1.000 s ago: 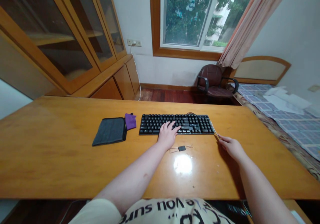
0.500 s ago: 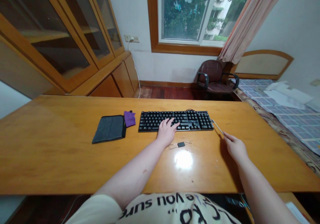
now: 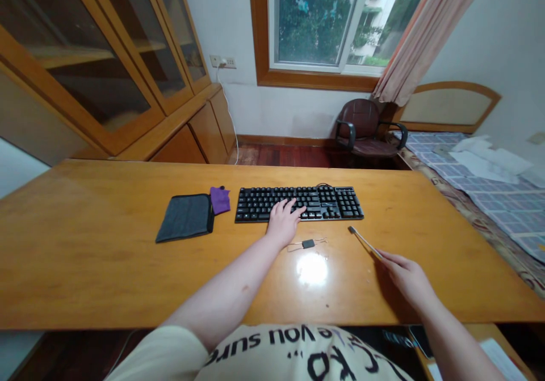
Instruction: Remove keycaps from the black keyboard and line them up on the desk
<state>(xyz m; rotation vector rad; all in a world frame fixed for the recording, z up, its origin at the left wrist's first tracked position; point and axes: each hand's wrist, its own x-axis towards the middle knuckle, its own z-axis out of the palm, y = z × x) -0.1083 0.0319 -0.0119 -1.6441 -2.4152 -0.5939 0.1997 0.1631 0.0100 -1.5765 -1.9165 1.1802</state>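
Observation:
A black keyboard (image 3: 251, 205) lies across the middle of the desk. My left hand (image 3: 283, 222) rests on its lower middle keys with the fingers spread, hiding some of them. Off the keyboard's lower right corner, my right hand (image 3: 404, 273) is closed around the end of a slim brush (image 3: 367, 243). The brush has a pale handle and a small dark head, which points up and left, apart from the keyboard. Below the keyboard, close to my left wrist, lies a small tool with a dark middle and thin wire ends (image 3: 308, 244), perhaps a keycap puller.
A dark zip pouch (image 3: 185, 218) and a purple cloth (image 3: 220, 200) lie left of the keyboard on the wooden desk (image 3: 106, 256). Small specks dot the desktop near a bright reflection. Beyond the desk stand a chair (image 3: 361, 125) and a bed (image 3: 502, 171).
My right hand has moved down and toward me with the brush, whose head has left the keyboard's right edge and now shows fully. My left hand stays in place on the keys.

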